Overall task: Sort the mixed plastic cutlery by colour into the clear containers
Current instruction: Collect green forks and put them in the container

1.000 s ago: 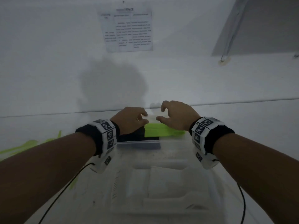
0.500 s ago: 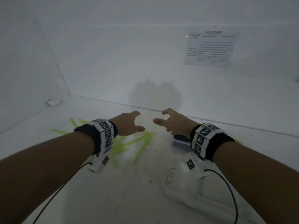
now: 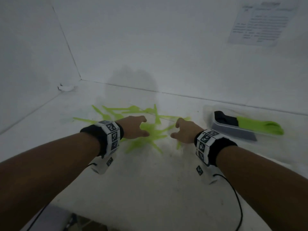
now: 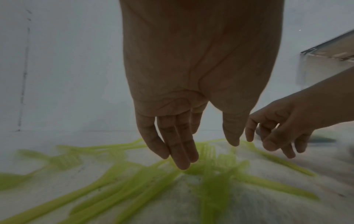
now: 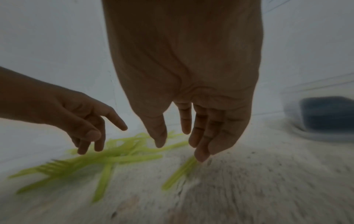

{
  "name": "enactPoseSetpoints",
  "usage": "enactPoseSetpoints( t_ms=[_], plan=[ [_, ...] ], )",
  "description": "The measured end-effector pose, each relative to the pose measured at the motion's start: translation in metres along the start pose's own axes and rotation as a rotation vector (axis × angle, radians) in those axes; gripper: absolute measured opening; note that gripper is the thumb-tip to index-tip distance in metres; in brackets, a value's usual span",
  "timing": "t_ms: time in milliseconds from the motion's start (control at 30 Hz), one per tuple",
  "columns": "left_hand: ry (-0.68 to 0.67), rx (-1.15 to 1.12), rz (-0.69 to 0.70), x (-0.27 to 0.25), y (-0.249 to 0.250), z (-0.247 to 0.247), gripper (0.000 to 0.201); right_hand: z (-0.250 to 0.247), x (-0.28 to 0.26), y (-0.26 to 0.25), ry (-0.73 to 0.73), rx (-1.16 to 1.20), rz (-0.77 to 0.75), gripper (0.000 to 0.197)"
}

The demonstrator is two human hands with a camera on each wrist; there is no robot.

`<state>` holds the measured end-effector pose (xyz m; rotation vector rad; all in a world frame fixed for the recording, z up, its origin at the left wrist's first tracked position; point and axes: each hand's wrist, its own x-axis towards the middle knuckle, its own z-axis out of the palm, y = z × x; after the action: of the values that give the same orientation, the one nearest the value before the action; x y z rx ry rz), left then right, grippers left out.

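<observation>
A scatter of lime-green plastic cutlery [image 3: 150, 135] lies on the white table, blurred by motion. My left hand [image 3: 135, 127] hovers just above the pile with relaxed, straight fingers [image 4: 180, 153] and holds nothing. My right hand [image 3: 183, 130] hovers at the pile's right edge, fingers [image 5: 201, 144] hanging loose just above a single green piece [image 5: 180, 172]. To the right stands a clear container [image 3: 233, 130] with black pieces [image 3: 225, 120] at its left end and green pieces [image 3: 260, 126] sticking out at its right end.
White walls close off the left and the back, meeting in a corner [image 3: 80, 79]. A printed sheet [image 3: 265, 22] hangs on the back wall. A small white object [image 3: 65, 87] lies by the left wall. Cables [image 3: 236, 205] trail from my wrist units.
Both hands have left the container, which was in front of me a second ago, and swung left to the green pile. They now hang lower over it; my view has turned left too.
</observation>
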<state>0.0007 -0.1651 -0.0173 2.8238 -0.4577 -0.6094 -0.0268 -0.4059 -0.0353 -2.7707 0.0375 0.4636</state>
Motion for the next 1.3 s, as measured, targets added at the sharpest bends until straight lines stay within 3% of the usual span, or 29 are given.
enactPoseSetpoints(
  t_ms=[167, 333, 600, 800, 1033, 1133, 1300],
  plan=[
    [-0.045, 0.055, 0.120, 0.002, -0.017, 0.008, 0.061, 0.026, -0.008, -0.009, 0.021, -0.095, 0.126, 0.049],
    [-0.012, 0.064, 0.235, 0.004, -0.019, 0.015, 0.047, 0.040, -0.018, -0.012, 0.110, -0.042, 0.196, 0.052],
    [0.040, -0.004, 0.224, 0.003, -0.014, 0.030, 0.042, 0.039, -0.019, -0.006, 0.155, 0.226, 0.331, 0.061],
    [0.081, -0.046, 0.187, 0.000, -0.016, 0.039, 0.028, 0.039, -0.008, -0.002, 0.111, 0.112, 0.267, 0.029],
    [0.190, -0.268, 0.112, 0.002, -0.006, 0.038, 0.013, 0.042, -0.007, 0.000, 0.090, 0.025, 0.213, 0.039],
    [0.236, -0.504, 0.083, -0.002, -0.007, 0.035, 0.008, 0.042, -0.006, -0.001, 0.084, 0.094, 0.236, 0.045],
    [0.322, -0.599, 0.058, -0.019, -0.023, 0.027, 0.015, 0.041, -0.013, -0.016, 0.243, 0.333, 0.109, 0.013]
  ],
)
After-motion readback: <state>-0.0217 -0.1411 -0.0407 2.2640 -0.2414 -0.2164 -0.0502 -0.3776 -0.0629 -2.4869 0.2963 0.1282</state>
